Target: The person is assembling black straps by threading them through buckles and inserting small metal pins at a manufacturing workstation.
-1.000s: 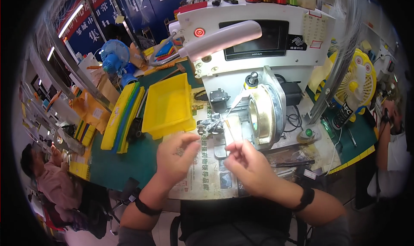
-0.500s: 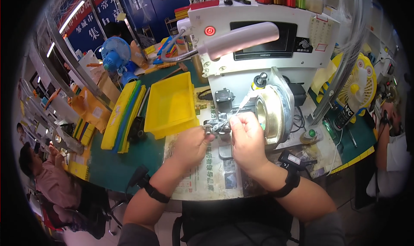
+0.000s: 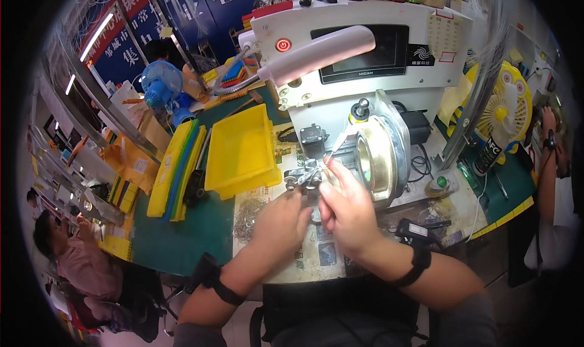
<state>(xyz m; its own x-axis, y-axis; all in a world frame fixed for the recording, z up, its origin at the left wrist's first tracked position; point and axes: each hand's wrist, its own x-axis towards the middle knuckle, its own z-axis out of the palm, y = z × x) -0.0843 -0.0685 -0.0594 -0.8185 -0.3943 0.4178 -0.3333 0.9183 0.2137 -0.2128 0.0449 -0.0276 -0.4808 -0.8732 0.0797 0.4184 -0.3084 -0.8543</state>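
Note:
My left hand (image 3: 277, 225) is at the lower left of a small metal clamp fixture (image 3: 306, 175) on the white machine. Its thumb stands away from the fingers, and the fingertips reach beneath the fixture's round knob (image 3: 291, 181). My right hand (image 3: 351, 210) is at the fixture's right side, index finger stretched up toward it and the other fingers curled. Something small and pale shows between its thumb and index finger, too small to name. Close to its right stands a brass-coloured ring wheel (image 3: 377, 164). A black-knobbed, yellow-collared part (image 3: 360, 111) rises behind the fixture.
A yellow plastic bin (image 3: 240, 152) stands left of the machine (image 3: 359, 91), beside stacked yellow, green and blue strips (image 3: 176, 170). A lamp (image 3: 322, 55) hangs over the work. A yellow fan (image 3: 502, 112) and black can (image 3: 488, 156) are at right. Other people sit on both sides.
My left hand has come down slightly from the knob, its thumb now spread. My right index finger has straightened upward from a pinch. The whole view has shifted a little.

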